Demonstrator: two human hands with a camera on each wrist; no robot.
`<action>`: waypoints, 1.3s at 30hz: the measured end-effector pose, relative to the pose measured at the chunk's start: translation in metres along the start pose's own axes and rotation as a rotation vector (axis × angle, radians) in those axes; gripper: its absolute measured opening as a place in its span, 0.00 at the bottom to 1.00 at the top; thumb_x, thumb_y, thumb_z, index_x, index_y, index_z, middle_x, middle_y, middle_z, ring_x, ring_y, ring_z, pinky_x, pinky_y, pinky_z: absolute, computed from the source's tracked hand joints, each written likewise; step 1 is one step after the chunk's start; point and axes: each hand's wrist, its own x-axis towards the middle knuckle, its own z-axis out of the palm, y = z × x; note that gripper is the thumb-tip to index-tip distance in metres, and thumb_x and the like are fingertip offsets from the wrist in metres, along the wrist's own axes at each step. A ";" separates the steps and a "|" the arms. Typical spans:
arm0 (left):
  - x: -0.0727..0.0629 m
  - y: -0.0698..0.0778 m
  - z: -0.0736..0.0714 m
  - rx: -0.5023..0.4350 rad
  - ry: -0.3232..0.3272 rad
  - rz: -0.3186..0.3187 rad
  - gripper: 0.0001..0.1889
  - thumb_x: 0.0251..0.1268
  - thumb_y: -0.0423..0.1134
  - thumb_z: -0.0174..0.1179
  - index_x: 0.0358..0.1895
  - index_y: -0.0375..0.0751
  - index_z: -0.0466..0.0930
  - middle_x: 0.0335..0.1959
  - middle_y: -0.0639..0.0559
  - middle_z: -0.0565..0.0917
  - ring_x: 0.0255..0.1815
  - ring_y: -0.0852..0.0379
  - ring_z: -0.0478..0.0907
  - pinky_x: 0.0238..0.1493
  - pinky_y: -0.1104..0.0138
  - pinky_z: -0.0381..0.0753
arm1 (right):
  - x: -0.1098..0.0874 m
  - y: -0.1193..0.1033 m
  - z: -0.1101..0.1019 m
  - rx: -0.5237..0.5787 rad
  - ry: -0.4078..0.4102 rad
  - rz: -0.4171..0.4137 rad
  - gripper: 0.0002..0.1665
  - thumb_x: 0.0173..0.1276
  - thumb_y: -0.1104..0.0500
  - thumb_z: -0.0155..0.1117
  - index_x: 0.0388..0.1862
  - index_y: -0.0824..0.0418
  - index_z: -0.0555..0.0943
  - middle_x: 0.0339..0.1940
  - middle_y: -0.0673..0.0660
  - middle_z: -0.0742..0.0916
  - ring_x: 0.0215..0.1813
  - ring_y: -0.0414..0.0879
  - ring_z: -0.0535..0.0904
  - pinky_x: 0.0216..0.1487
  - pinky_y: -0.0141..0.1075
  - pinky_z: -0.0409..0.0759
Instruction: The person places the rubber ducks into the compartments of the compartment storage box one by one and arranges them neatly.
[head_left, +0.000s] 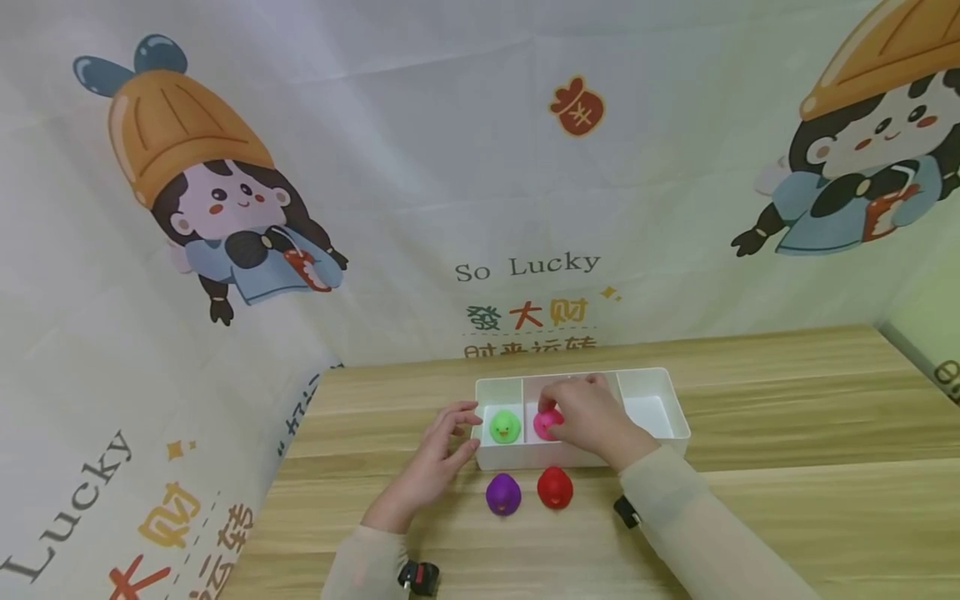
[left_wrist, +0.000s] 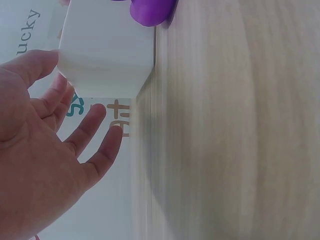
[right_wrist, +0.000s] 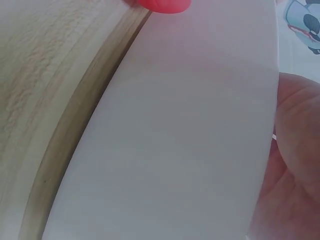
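Pink duck (head_left: 545,425) pinched by right hand (head_left: 592,418) inside tray (head_left: 517,456); left hand (head_left: 438,447) spread at rim (head_left: 477,390).

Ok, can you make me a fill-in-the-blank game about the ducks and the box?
The white box has ____ compartments.
The green duck sits in the ____ compartment.
The right hand holds the pink duck in the ____ compartment.
On the table, beside the purple duck, is a ____ duck.

Missing words: three; left; middle; red.

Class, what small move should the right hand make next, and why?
The right hand should probably loosen its hold on the pink duck, which appears low inside the white tray's middle compartment; the green duck sits unheld in the left compartment.
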 end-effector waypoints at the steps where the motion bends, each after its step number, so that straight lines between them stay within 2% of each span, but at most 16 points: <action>1: 0.000 0.001 0.000 0.001 0.001 0.002 0.13 0.76 0.30 0.57 0.59 0.37 0.74 0.77 0.42 0.67 0.62 0.43 0.70 0.67 0.43 0.70 | 0.000 0.001 0.000 0.004 0.003 -0.004 0.09 0.61 0.60 0.79 0.38 0.52 0.86 0.37 0.46 0.90 0.45 0.45 0.82 0.73 0.64 0.62; 9: 0.001 0.002 -0.001 -0.002 -0.001 -0.006 0.12 0.75 0.30 0.58 0.58 0.38 0.75 0.76 0.42 0.67 0.62 0.43 0.70 0.65 0.42 0.71 | -0.004 0.007 0.000 0.074 0.035 -0.036 0.09 0.63 0.59 0.78 0.41 0.52 0.88 0.41 0.47 0.91 0.53 0.49 0.84 0.73 0.60 0.63; 15: 0.001 0.001 0.003 0.000 -0.005 -0.010 0.12 0.76 0.31 0.57 0.59 0.39 0.74 0.77 0.43 0.66 0.63 0.42 0.69 0.63 0.42 0.73 | -0.016 0.010 -0.004 0.071 0.110 -0.081 0.10 0.63 0.58 0.78 0.43 0.51 0.87 0.44 0.47 0.91 0.57 0.49 0.84 0.73 0.59 0.64; 26: 0.001 -0.001 0.002 0.021 0.001 -0.009 0.13 0.76 0.30 0.56 0.59 0.38 0.74 0.77 0.40 0.66 0.63 0.41 0.69 0.65 0.41 0.72 | -0.036 0.006 -0.007 0.065 0.300 -0.205 0.12 0.62 0.61 0.77 0.44 0.52 0.87 0.46 0.47 0.92 0.58 0.50 0.85 0.67 0.53 0.72; 34: -0.001 0.001 0.002 0.007 0.002 -0.017 0.13 0.76 0.30 0.56 0.59 0.37 0.74 0.77 0.41 0.66 0.64 0.42 0.69 0.67 0.42 0.71 | -0.052 -0.002 -0.012 0.116 0.321 -0.231 0.14 0.62 0.62 0.77 0.46 0.51 0.87 0.47 0.47 0.91 0.58 0.49 0.84 0.63 0.50 0.81; 39: 0.001 0.002 0.002 0.008 0.010 -0.011 0.13 0.76 0.30 0.57 0.59 0.37 0.75 0.77 0.42 0.67 0.63 0.42 0.69 0.66 0.42 0.72 | -0.060 -0.006 -0.013 0.116 0.356 -0.282 0.14 0.60 0.63 0.78 0.44 0.52 0.87 0.45 0.46 0.91 0.54 0.47 0.85 0.59 0.45 0.84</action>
